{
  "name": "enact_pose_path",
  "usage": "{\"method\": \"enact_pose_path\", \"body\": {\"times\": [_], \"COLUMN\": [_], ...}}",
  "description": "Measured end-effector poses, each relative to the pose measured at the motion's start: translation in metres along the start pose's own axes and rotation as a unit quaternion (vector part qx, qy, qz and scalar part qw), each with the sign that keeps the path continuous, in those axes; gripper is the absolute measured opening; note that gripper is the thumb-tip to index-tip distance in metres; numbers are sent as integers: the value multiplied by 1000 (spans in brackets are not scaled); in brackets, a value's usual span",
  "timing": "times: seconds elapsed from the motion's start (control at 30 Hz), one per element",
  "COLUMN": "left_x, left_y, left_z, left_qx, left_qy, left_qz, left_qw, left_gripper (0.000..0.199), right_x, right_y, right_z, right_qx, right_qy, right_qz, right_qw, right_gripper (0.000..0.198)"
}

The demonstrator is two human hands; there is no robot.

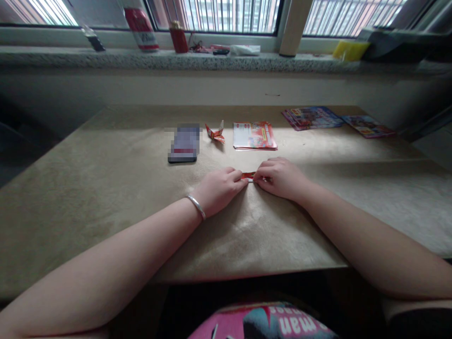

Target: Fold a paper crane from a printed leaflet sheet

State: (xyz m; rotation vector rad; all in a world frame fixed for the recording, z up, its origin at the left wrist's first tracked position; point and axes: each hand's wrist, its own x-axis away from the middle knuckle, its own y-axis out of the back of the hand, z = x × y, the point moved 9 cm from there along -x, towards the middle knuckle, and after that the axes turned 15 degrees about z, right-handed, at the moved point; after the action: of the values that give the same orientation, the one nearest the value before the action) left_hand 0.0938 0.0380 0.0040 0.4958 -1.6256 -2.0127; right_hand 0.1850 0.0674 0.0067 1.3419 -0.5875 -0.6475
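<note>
While 2 bare hands meet near the middle of a table [106, 174], the entries run left to right. Left hand [219, 187]: fingers bent and drawn close together, tips pressing the left end of a narrow folded paper strip [248, 175]; a smooth, silver-coloured bracelet [196, 207] at the wrist. Strip: red and white, patterned, short section visible between the hands, ends hidden by fingers; located on the near side of a paper stack [254, 135]. Right hand [280, 179]: thumb and fingers curled into a narrow pinch at the strip's right end. Table: tan covering, mottled, softly wrinkled by the hands. Phone [184, 143]: flat, rectangular, dark-edged, face pixelated. Folded paper figure [215, 134]: red and white, sharp-pointed, just right of the phone. Stack: thin, squarish printed sheets, pale at left, red-orange at right. Glossy printed packets [314, 117]: overlapping, multicoloured, blue and purple, farther right; 1 similar packet [369, 125] at their right. Behind, speckled stone sill [212, 62]: red-and-white can [141, 29], red cylinder [178, 37], yellow block [349, 50].
</note>
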Motion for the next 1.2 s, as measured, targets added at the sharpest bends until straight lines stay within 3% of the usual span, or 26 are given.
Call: {"method": "enact_pose_path", "body": {"times": [0.3,0.67,1.2], "left_x": [-1,1,10], "left_y": [-3,2,-7], "left_z": [4,1,16], "left_qx": [7,-13,3], "left_qy": [-3,14,31], "left_qz": [2,11,79], "left_qw": [1000,1000,996], "left_gripper": [27,22,25], "right_x": [6,9,16], "right_y": [-1,5,13], "right_z": [17,14,8], "right_qx": [109,122,133], "right_qy": [38,31,34], "right_qz": [21,27,17], "right_qw": [993,992,990], "right_gripper": [26,24,20]}}
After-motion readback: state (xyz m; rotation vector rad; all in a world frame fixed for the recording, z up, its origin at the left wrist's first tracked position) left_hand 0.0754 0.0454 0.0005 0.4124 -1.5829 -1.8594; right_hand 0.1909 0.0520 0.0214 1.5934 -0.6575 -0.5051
